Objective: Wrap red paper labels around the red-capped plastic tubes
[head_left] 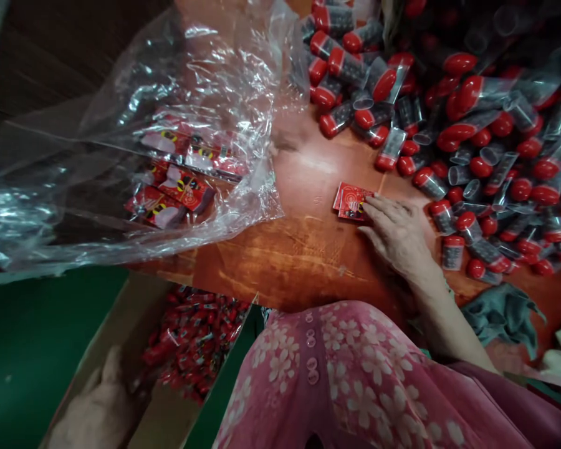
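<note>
My right hand (395,234) lies on the orange tabletop with its fingers stretched out. Its fingertips rest on the right edge of a small stack of red printed cards (350,201), and the thumb is apart from the stack. At the lower left, my left hand (96,408) is over a cardboard box (161,415), blurred but with fingers that look extended and apart. Many small red packed pieces (196,340) fill part of that box. To the right of my right hand spreads a pile of clear tubes with red rounded caps (453,249).
A large clear plastic bag (224,68) covers the table's left side, with bundles of red printed cards (182,187) in it. A grey-green cloth (502,318) lies near the right front edge. Beneath the table shows a green floor (42,337).
</note>
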The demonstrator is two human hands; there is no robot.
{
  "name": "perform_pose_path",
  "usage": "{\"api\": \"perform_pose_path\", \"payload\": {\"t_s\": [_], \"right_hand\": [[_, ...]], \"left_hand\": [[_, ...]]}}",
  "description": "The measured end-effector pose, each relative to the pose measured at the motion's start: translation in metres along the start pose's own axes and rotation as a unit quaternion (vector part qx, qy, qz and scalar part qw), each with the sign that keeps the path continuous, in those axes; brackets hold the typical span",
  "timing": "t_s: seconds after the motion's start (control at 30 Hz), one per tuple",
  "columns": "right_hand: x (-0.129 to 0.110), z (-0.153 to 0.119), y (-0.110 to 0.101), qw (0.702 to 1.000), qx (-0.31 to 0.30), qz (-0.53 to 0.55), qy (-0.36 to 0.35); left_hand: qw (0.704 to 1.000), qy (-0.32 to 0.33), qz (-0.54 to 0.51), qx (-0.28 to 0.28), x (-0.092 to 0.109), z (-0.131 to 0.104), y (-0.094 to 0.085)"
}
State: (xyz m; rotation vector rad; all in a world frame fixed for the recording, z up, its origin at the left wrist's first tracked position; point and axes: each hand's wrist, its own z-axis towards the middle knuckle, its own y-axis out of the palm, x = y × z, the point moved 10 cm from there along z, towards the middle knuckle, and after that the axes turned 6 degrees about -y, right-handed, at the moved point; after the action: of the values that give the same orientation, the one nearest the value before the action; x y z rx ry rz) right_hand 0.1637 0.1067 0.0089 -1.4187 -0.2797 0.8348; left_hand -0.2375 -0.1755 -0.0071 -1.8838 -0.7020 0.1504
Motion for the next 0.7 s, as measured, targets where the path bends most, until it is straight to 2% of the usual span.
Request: {"api": "perform_pose_path", "payload": {"t_s": [0.03, 0.07, 0.1, 0.13, 0.17, 0.2, 0.27, 0.3, 0.37, 0.43, 0.5, 0.63, 0.7], "right_hand": [[0.005, -0.001, 0.004, 1.000, -0.003, -0.008, 0.002], [0.007, -0.002, 0.006, 1.000, 0.001, -0.011, 0.004], [0.008, -0.004, 0.008, 1.000, 0.009, -0.011, 0.005], [0.009, -0.005, 0.009, 1.000, 0.018, -0.009, 0.008], [0.008, -0.005, 0.009, 1.000, 0.028, -0.007, 0.010], [0.008, -0.006, 0.009, 0.999, 0.038, -0.008, 0.012], [0.005, -0.006, 0.007, 0.998, 0.052, -0.018, 0.009], [0.003, -0.005, 0.005, 0.998, 0.058, -0.027, 0.003], [-0.001, -0.003, 0.002, 0.996, 0.072, -0.046, -0.016], [-0.005, -0.002, -0.001, 0.994, 0.082, -0.055, -0.035], [-0.007, -0.002, -0.001, 0.994, 0.088, -0.052, -0.045], [-0.002, -0.002, -0.004, 0.996, 0.080, -0.020, -0.037], [0.003, 0.003, -0.007, 0.998, 0.034, 0.034, -0.027]], "left_hand": [[0.996, -0.036, 0.051, 0.059, 0.008, 0.003, -0.012], [0.990, -0.039, 0.067, 0.114, 0.029, 0.008, -0.022], [0.988, -0.008, 0.031, 0.151, 0.061, 0.016, -0.027], [0.981, 0.044, -0.028, 0.189, 0.099, 0.025, -0.032], [0.961, 0.130, -0.087, 0.228, 0.143, 0.031, -0.037], [0.932, 0.235, -0.132, 0.244, 0.190, 0.036, -0.037], [0.890, 0.373, -0.174, 0.198, 0.269, 0.053, -0.020], [0.871, 0.421, -0.181, 0.178, 0.302, 0.060, -0.012], [0.843, 0.489, -0.160, 0.158, 0.354, 0.070, 0.004], [0.826, 0.530, -0.119, 0.150, 0.389, 0.076, 0.019], [0.819, 0.549, -0.067, 0.154, 0.408, 0.080, 0.031], [0.796, 0.572, -0.009, 0.197, 0.420, 0.081, 0.041], [0.788, 0.578, -0.020, 0.209, 0.420, 0.081, 0.041]]}}
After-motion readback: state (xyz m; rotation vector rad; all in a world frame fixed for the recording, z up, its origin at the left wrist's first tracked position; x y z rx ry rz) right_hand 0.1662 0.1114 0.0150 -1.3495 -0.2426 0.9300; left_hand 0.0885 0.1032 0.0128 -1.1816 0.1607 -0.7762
